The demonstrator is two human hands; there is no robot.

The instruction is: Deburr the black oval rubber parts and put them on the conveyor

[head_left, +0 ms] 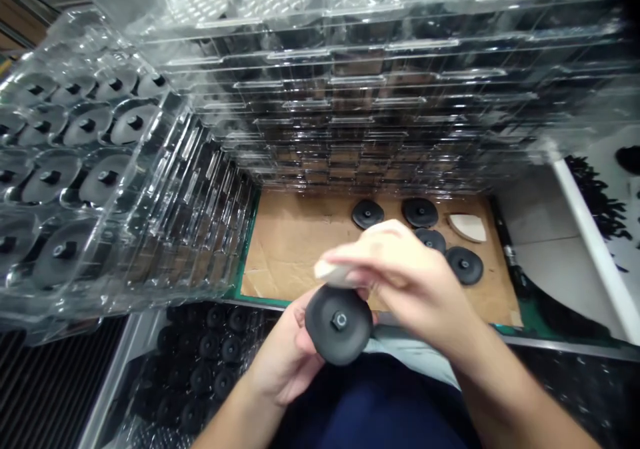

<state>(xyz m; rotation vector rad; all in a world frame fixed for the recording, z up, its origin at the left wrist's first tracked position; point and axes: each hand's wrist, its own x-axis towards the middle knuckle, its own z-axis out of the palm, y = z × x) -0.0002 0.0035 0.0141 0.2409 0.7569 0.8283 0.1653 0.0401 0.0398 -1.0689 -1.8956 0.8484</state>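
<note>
My left hand (pixel 287 359) is closed on a rounded black plastic disc (pixel 345 339), gripping it from the left and below. A small hub with a metal-looking ring at its centre faces up toward me. My right hand (pixel 405 265) pinches a cream-coloured pad (pixel 334 274) and keeps it at the disc's far edge; whether the two touch firmly I cannot tell. Some fingers of both hands are hidden behind the disc. Beyond my right hand, several similar black discs (pixel 368 214) lie on a cardboard sheet (pixel 285 242), beside another cream wedge-shaped pad (pixel 467 227).
Tall stacks of clear plastic trays (pixel 345 102) wall off the back. On the left stands another tray stack (pixel 165 202), its top tray full of black discs. Below the bench edge is a tray of dark discs (pixel 210 342). A white-edged bin (pixel 595 235) borders the right.
</note>
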